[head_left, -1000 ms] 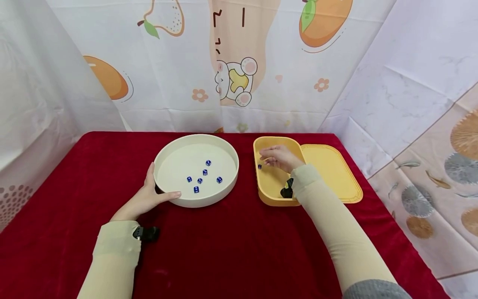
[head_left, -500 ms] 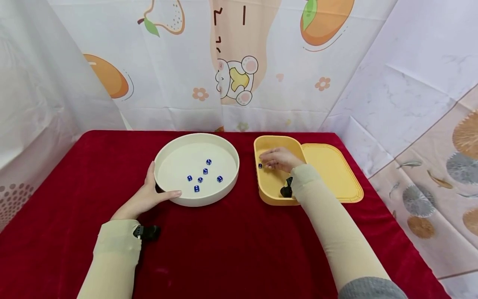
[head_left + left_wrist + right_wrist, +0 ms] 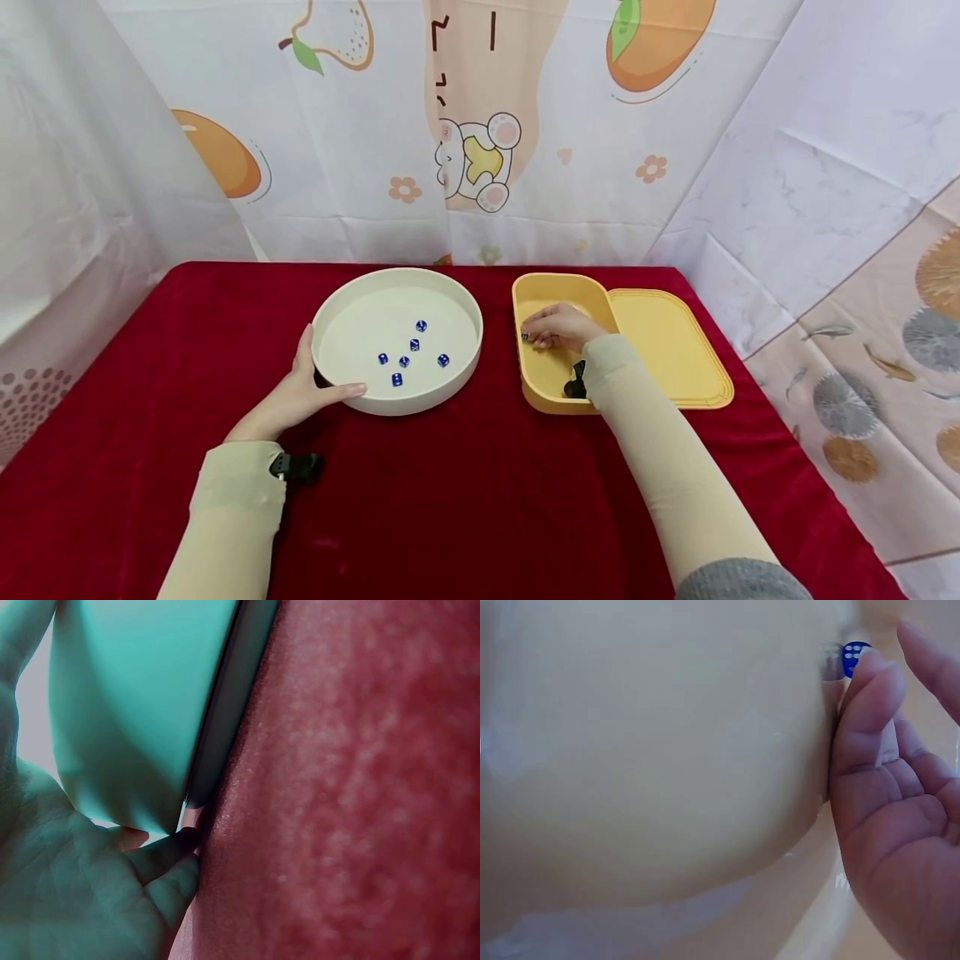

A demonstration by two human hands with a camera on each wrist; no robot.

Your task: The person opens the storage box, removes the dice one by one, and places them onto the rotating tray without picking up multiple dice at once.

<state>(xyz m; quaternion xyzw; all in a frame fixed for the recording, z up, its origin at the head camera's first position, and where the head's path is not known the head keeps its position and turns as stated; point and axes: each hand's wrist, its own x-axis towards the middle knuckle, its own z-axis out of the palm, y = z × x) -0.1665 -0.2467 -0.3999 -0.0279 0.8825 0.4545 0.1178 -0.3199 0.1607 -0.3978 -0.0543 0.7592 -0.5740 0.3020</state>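
My left hand [image 3: 292,396] grips the near-left side of a round cream tray [image 3: 457,386], its thumb over the rim. In the left wrist view, fingers [image 3: 169,859] curl at the tray's lower edge. Several blue dice with white pips, one of them a die [image 3: 397,380] near the front, lie inside the tray. My right hand [image 3: 558,325] reaches into a yellow rectangular box [image 3: 551,407], fingers bent. There, one fingertip overlaps a blue die [image 3: 854,660] near the inner wall, and another finger [image 3: 930,667] stands apart from it.
A yellow lid [image 3: 675,350] lies flat just right of the box. Red cloth [image 3: 465,500] covers the table. Printed curtains [image 3: 337,167] hang behind and at the sides. A black wrist camera [image 3: 576,383] sits low inside the box.
My right hand has lowered inside the box, bringing its fingertips to the blue die. My left hand keeps its grip on the tray, and the dice there lie as before.
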